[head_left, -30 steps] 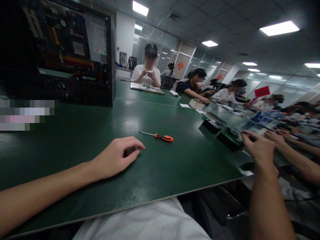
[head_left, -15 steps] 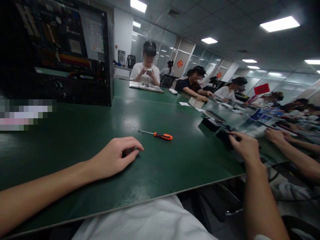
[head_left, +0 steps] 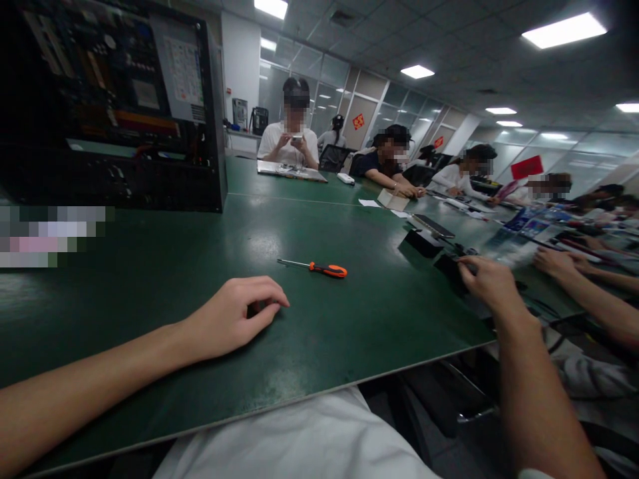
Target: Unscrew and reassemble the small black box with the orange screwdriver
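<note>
My left hand (head_left: 239, 316) rests on the green table with its fingers loosely curled and a gap between thumb and forefinger; it holds nothing. Just beyond its fingertips lies a screwdriver (head_left: 327, 269) with an orange and black handle, its shaft pointing left. Over on the right, my right hand (head_left: 492, 286) has thumb and fingers closed at the edge of a black box (head_left: 449, 269). Its other fingertips are hidden from me. Left of that box is another black box (head_left: 422, 243), with a dark flat device (head_left: 433, 226) behind it.
An opened computer case (head_left: 210, 159) stands at the left back of the green table (head_left: 319, 332). Papers (head_left: 368, 203) and a small cardboard box (head_left: 392, 199) lie farther back. A neighbour's hands (head_left: 554, 261) are close on the right. Several people sit along the table.
The view has shifted slightly. My left hand stays resting on the table, and my right hand keeps its place at the black box. The screwdriver lies as before.
</note>
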The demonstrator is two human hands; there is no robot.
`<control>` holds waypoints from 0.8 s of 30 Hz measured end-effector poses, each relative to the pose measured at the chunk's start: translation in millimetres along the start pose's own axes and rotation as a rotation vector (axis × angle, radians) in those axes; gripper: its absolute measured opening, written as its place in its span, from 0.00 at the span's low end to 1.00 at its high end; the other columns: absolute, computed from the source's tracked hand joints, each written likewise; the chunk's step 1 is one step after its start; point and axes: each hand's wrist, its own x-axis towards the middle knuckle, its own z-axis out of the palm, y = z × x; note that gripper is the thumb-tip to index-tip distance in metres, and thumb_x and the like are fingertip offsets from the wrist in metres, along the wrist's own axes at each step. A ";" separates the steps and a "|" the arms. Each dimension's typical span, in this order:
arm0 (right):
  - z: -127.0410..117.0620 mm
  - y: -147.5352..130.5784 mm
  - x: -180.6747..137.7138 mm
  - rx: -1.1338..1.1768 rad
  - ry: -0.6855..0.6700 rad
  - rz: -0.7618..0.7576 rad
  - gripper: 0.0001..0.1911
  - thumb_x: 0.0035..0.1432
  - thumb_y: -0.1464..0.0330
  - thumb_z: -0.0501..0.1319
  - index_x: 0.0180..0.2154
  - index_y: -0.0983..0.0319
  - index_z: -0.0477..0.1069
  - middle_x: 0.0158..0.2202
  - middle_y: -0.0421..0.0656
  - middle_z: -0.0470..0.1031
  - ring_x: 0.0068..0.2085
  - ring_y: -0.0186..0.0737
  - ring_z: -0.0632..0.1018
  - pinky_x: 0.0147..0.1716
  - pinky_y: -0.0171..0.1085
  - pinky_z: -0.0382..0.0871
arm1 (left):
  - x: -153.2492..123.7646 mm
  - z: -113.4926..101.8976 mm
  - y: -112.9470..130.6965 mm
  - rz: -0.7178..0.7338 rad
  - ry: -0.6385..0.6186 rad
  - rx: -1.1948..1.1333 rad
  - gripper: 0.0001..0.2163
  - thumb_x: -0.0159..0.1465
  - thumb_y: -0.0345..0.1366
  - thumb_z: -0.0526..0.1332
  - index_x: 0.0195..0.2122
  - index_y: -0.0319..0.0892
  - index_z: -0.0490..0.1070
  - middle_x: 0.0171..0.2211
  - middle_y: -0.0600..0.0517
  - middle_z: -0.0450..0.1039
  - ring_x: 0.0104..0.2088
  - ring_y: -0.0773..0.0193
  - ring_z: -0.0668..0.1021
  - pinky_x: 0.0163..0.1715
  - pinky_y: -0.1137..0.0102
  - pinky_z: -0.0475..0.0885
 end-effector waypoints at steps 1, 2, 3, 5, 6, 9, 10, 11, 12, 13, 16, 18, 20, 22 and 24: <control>0.1 -0.4 1.5 -0.013 -0.012 -0.011 0.19 0.66 0.65 0.53 0.47 0.66 0.79 0.51 0.57 0.79 0.50 0.54 0.80 0.47 0.43 0.71 | 0.3 -0.1 0.2 0.004 -0.001 -0.001 0.09 0.68 0.31 0.57 0.40 0.42 0.78 0.40 0.51 0.79 0.36 0.65 0.79 0.37 0.72 0.72; 0.3 -1.1 2.6 -0.026 -0.021 -0.021 0.20 0.66 0.65 0.52 0.48 0.66 0.79 0.51 0.57 0.79 0.50 0.54 0.80 0.46 0.43 0.71 | 0.5 -0.2 0.4 0.006 -0.002 -0.003 0.09 0.68 0.31 0.57 0.40 0.42 0.78 0.40 0.51 0.79 0.36 0.65 0.79 0.37 0.72 0.72; 0.6 -2.0 3.5 -0.039 -0.029 -0.028 0.21 0.67 0.65 0.51 0.49 0.65 0.79 0.51 0.57 0.79 0.49 0.54 0.80 0.45 0.44 0.71 | 0.6 -0.3 0.5 0.008 -0.004 -0.004 0.09 0.68 0.30 0.57 0.40 0.42 0.78 0.40 0.51 0.79 0.36 0.65 0.79 0.37 0.72 0.72; 1.4 -4.1 4.6 -0.059 -0.039 -0.038 0.23 0.68 0.64 0.49 0.52 0.64 0.78 0.52 0.56 0.77 0.48 0.54 0.79 0.43 0.44 0.70 | 0.3 -0.3 0.3 0.011 -0.007 -0.004 0.09 0.68 0.30 0.57 0.40 0.42 0.78 0.39 0.51 0.79 0.36 0.65 0.79 0.37 0.72 0.72; 1.5 -4.9 5.2 -0.065 -0.046 -0.042 0.23 0.68 0.64 0.48 0.52 0.64 0.78 0.52 0.55 0.77 0.48 0.53 0.79 0.43 0.43 0.70 | 0.0 -0.3 0.0 0.013 -0.010 -0.005 0.09 0.68 0.30 0.57 0.40 0.42 0.78 0.39 0.51 0.79 0.35 0.65 0.79 0.37 0.72 0.72; -0.3 -5.4 10.4 -0.068 -0.082 -0.052 0.22 0.67 0.66 0.49 0.50 0.65 0.79 0.51 0.55 0.76 0.47 0.50 0.79 0.45 0.41 0.70 | -0.8 0.2 -1.8 0.022 -0.016 -0.009 0.09 0.68 0.30 0.57 0.40 0.42 0.78 0.39 0.51 0.79 0.36 0.65 0.79 0.37 0.72 0.72; -2.0 -4.6 13.7 -0.065 -0.103 -0.053 0.21 0.66 0.66 0.50 0.49 0.65 0.79 0.51 0.55 0.76 0.47 0.50 0.79 0.45 0.40 0.70 | -0.9 0.3 -2.4 0.023 -0.018 -0.010 0.09 0.68 0.31 0.57 0.41 0.42 0.78 0.40 0.51 0.79 0.36 0.65 0.79 0.37 0.72 0.72; -4.4 -3.4 18.0 -0.061 -0.127 -0.049 0.20 0.65 0.67 0.52 0.48 0.65 0.80 0.50 0.55 0.77 0.47 0.50 0.79 0.45 0.40 0.70 | -0.8 0.4 -3.0 0.023 -0.022 -0.012 0.09 0.69 0.31 0.57 0.41 0.42 0.78 0.40 0.51 0.79 0.36 0.65 0.79 0.38 0.72 0.72; -7.4 -2.0 23.2 -0.057 -0.155 -0.039 0.19 0.64 0.68 0.53 0.46 0.65 0.80 0.49 0.54 0.78 0.46 0.49 0.79 0.45 0.39 0.69 | -0.5 0.3 -3.4 0.021 -0.025 -0.013 0.09 0.69 0.31 0.57 0.41 0.42 0.78 0.40 0.51 0.79 0.37 0.65 0.79 0.38 0.72 0.72; -11.0 -0.6 29.4 -0.053 -0.184 -0.026 0.17 0.63 0.68 0.54 0.45 0.65 0.81 0.47 0.54 0.79 0.46 0.49 0.79 0.44 0.39 0.69 | -0.2 0.2 -3.6 0.018 -0.026 -0.014 0.09 0.69 0.31 0.57 0.41 0.42 0.78 0.40 0.51 0.79 0.37 0.65 0.80 0.38 0.72 0.72; -22.4 0.5 53.6 -0.041 -0.250 0.027 0.16 0.64 0.69 0.55 0.45 0.65 0.80 0.46 0.52 0.80 0.45 0.48 0.79 0.43 0.38 0.68 | 0.9 -0.4 -2.8 0.003 -0.027 -0.012 0.09 0.69 0.31 0.57 0.40 0.43 0.78 0.39 0.51 0.79 0.37 0.65 0.80 0.38 0.72 0.72; -28.0 -4.1 73.9 -0.031 -0.288 0.056 0.17 0.66 0.66 0.55 0.49 0.66 0.77 0.47 0.54 0.79 0.45 0.47 0.78 0.42 0.38 0.67 | 1.2 -0.8 -1.7 -0.007 -0.024 -0.010 0.09 0.68 0.31 0.57 0.40 0.43 0.78 0.39 0.51 0.80 0.36 0.64 0.80 0.37 0.72 0.72; -29.7 -13.9 95.7 -0.015 -0.363 0.070 0.20 0.67 0.60 0.58 0.50 0.68 0.75 0.47 0.54 0.79 0.44 0.45 0.78 0.42 0.38 0.68 | 0.9 -0.9 -0.7 -0.010 -0.020 -0.010 0.09 0.68 0.31 0.57 0.40 0.42 0.78 0.40 0.51 0.80 0.37 0.64 0.80 0.37 0.72 0.72; -27.0 -27.4 115.4 -0.004 -0.485 0.070 0.21 0.66 0.56 0.61 0.47 0.67 0.75 0.44 0.50 0.79 0.40 0.40 0.78 0.41 0.38 0.71 | 0.3 -1.0 0.0 -0.007 -0.021 -0.013 0.09 0.68 0.31 0.57 0.40 0.42 0.78 0.40 0.50 0.80 0.37 0.64 0.80 0.38 0.72 0.73; -21.5 -42.1 129.3 -0.010 -0.601 0.069 0.19 0.66 0.56 0.62 0.46 0.66 0.74 0.42 0.46 0.78 0.38 0.36 0.78 0.40 0.38 0.74 | -0.4 -1.0 0.4 -0.008 -0.020 -0.015 0.09 0.68 0.31 0.57 0.40 0.42 0.78 0.40 0.50 0.80 0.37 0.64 0.80 0.39 0.71 0.73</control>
